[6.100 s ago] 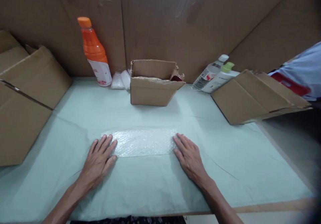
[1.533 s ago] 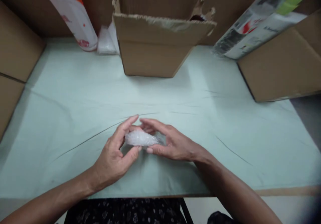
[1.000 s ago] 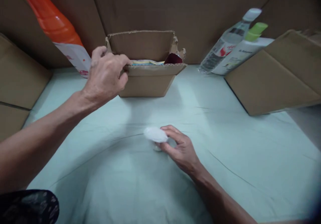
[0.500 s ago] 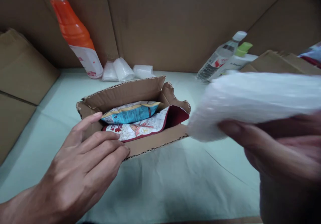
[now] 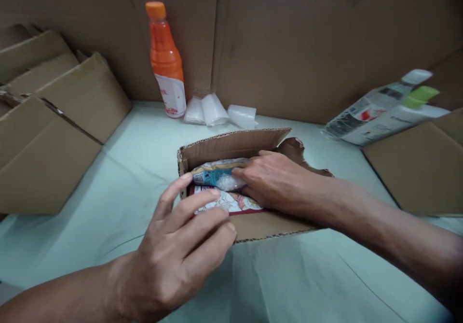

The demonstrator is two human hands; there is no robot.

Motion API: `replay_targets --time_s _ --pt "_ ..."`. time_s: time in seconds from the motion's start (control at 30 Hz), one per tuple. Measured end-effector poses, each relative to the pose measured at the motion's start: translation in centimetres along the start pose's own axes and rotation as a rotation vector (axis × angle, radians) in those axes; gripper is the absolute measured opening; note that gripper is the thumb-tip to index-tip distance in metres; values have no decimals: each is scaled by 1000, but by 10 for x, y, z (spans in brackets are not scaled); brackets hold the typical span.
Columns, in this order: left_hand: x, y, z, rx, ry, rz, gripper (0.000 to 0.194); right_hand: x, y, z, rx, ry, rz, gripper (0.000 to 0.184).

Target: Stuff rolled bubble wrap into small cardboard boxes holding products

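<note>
An open cardboard box (image 5: 278, 226) stands on the cloth-covered table in front of me. Inside lie a blue-and-yellow packet (image 5: 209, 176) and, nearer me, a white packet with a dark red edge (image 5: 231, 202). My right hand (image 5: 273, 178) reaches into the box with its fingers closed on crumpled bubble wrap (image 5: 228, 182), which lies between the two packets. Part of the wrap and the fingertips are hidden. My left hand (image 5: 184, 245) rests over the box's front left corner, fingers spread and touching the edge; its thumb is out of sight.
Behind the box stand an orange bottle (image 5: 166, 62) and several folded pieces of bubble wrap (image 5: 215, 110). Folded cardboard boxes (image 5: 47, 154) fill the left side. At right are a clear bottle (image 5: 369, 110), a white green-capped bottle (image 5: 401, 118) and another cardboard box (image 5: 415, 163).
My right hand has brought the bubble wrap from the right down into the box. The left hand stays at the box's corner. The view has shifted, so everything appears farther right.
</note>
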State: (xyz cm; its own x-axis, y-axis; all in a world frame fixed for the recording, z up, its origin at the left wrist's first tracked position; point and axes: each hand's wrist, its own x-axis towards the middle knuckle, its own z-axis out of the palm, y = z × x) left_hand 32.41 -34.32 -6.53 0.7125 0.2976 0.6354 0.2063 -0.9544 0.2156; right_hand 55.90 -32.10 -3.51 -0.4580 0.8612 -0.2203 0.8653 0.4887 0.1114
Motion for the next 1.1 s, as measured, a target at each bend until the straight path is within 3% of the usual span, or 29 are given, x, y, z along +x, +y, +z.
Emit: replay_targets --time_s 0.07,0.13,0.2,0.27,0.33,0.4,0.47,0.57,0.67,0.73,0.83,0.97,1.1 --pt "-11 -1 0 23 146 -63 55 -23 9 -2 51 229 -14 17" --pt "-27 -4 4 0 324 -175 76 -60 18 1 129 552 119 24" --pt "-49 -7 12 -82 438 -332 82 -101 23 17 260 835 448 24" --pt "-71 -12 23 -194 410 -523 78 -133 21 44 440 952 753 22" --pt "-87 -16 37 -289 262 -726 76 -148 13 77 667 869 818 31" --pt "-89 -21 51 -365 141 -864 72 -141 2 106 832 735 722 44" --pt "-77 -25 64 -454 115 -921 70 -122 -8 124 911 642 619 41" --pt "-46 -26 83 -602 182 -937 73 -98 -13 135 972 644 681 40" --pt "-33 -20 92 -689 227 -883 71 -98 -13 139 1033 698 748 41" --pt "-42 -14 92 -686 199 -852 74 -104 -14 139 1072 725 716 39" --pt "-76 -4 84 -595 179 -891 76 -99 -18 134 1122 736 656 36" --pt "-121 -5 61 -430 282 -985 68 -39 -22 120 1188 645 487 32" --pt "-140 -31 38 -359 447 -1116 64 73 -26 104 1288 685 212 49"
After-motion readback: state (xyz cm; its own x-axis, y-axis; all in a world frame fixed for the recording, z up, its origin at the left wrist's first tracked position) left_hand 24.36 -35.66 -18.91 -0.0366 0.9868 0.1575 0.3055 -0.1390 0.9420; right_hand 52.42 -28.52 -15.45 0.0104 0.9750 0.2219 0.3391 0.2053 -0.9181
